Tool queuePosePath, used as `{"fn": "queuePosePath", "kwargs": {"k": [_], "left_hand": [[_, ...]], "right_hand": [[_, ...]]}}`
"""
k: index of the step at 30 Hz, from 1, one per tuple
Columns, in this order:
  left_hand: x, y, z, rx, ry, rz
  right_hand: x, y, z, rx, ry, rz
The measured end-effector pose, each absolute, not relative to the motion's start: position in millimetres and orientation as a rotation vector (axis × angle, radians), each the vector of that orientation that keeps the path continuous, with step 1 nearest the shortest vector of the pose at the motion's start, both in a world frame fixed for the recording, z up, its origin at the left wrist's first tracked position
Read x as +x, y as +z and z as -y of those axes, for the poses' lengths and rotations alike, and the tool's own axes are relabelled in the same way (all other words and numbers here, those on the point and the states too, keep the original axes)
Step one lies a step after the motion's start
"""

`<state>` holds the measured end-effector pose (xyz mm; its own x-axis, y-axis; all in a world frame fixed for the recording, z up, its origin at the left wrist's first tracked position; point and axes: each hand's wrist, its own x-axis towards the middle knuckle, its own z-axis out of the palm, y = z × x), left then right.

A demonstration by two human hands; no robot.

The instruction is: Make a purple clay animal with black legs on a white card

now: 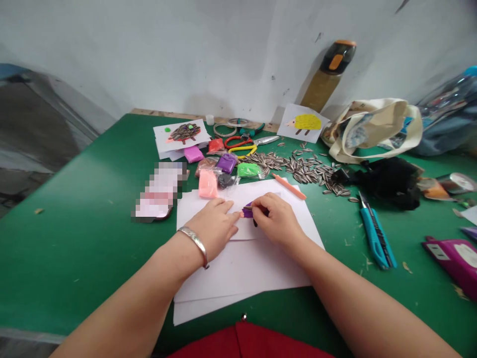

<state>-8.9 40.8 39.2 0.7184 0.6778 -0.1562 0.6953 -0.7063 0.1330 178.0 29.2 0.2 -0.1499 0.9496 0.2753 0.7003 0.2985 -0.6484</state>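
White paper sheets (238,268) lie stacked on the green table. On the top sheet is a small purple clay shape (247,212) with a pink bit at its left end. My left hand (214,226) rests flat with its fingers spread, fingertips beside the pink end. My right hand (276,216) is pinched over the purple clay, holding a small dark, thin piece that looks like a sunflower seed. The right part of the clay is hidden under my right fingers. An orange tool (289,186) lies on the paper's upper right.
Behind the paper are clay packets (207,183), scissors (240,144) and sunflower seeds (305,169). A blurred phone (158,191) lies left. A teal cutter (377,238), a black bag (391,184) and a tote bag (372,132) are right. Two hedgehog pictures, seeded (164,141) and yellow (303,122), stand behind.
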Motion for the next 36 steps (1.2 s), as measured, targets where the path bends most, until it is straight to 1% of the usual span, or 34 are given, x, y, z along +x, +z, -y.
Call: {"fn": "queuePosePath", "kwargs": {"k": [5, 11, 20, 36], "left_hand": [[-6.9, 40.6, -38.0, 2.744, -0.104, -1.089], [-1.5, 41.1, -35.4, 2.785, -0.180, -1.114], [-7.3, 47.4, -40.4, 2.664, -0.177, -1.090], [2.4, 42.8, -35.5, 2.709, -0.188, -1.207]], "right_hand": [[178.9, 1.0, -29.6, -1.469, 0.517, 1.903], [179.1, 1.0, -30.0, -1.464, 0.520, 1.916], [179.2, 1.6, -30.0, -1.482, 0.540, 1.909], [178.6, 3.3, -30.2, -1.470, 0.554, 1.916]]}}
